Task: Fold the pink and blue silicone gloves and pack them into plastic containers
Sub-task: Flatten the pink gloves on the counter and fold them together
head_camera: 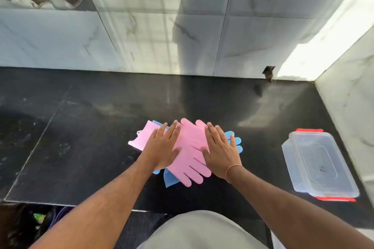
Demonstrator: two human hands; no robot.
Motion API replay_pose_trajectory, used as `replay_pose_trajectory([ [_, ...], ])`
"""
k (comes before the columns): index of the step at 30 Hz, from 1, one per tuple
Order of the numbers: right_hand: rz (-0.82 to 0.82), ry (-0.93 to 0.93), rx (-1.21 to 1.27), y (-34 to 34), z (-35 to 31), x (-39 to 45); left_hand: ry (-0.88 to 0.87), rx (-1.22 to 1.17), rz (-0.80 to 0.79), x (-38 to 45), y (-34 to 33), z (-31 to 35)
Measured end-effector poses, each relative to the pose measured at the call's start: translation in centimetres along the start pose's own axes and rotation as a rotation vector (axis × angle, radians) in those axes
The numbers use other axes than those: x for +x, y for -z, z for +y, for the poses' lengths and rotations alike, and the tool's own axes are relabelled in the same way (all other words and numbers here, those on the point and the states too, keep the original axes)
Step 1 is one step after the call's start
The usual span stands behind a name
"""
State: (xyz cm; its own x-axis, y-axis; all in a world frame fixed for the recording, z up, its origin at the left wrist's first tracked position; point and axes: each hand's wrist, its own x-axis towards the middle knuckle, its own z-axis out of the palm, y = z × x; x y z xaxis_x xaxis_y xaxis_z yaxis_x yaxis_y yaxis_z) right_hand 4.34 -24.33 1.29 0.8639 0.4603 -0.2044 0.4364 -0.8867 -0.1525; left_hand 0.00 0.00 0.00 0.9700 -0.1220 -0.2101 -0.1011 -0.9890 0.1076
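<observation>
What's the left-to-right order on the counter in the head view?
pink glove cuff → left hand → right hand → blue glove fingers → clear plastic containers

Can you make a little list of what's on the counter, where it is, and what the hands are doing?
pink gloves: piled on top, mid-counter
blue gloves: underneath, edges peeking out
left hand: flat, pressing the pile
right hand: flat, pressing the pile
plastic containers: right side, stacked, empty, red clips
counter: black stone
</observation>
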Motion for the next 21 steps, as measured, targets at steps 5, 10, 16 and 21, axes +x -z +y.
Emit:
replay_pose_trajectory([
  [5, 0.053, -0.363, 0.247, -2.0, 0.0, -2.6, 0.207, -0.124, -0.122, -0.7, -2.6, -0.4],
  [10, 0.155, -0.750, 0.589, -3.3, -2.0, -4.5, 0.315, -0.317, -0.159, 0.4, -2.8, -0.2],
  [16, 0.175, -0.761, 0.956, -3.4, -4.7, -3.6, 0.346, -0.304, -0.097, 1.1, -1.9, -1.6],
  [21, 0.148, -0.649, 1.005, -3.1, -7.2, -1.3, 0.335, -0.234, -0.019, 0.6, -1.8, -2.9],
])
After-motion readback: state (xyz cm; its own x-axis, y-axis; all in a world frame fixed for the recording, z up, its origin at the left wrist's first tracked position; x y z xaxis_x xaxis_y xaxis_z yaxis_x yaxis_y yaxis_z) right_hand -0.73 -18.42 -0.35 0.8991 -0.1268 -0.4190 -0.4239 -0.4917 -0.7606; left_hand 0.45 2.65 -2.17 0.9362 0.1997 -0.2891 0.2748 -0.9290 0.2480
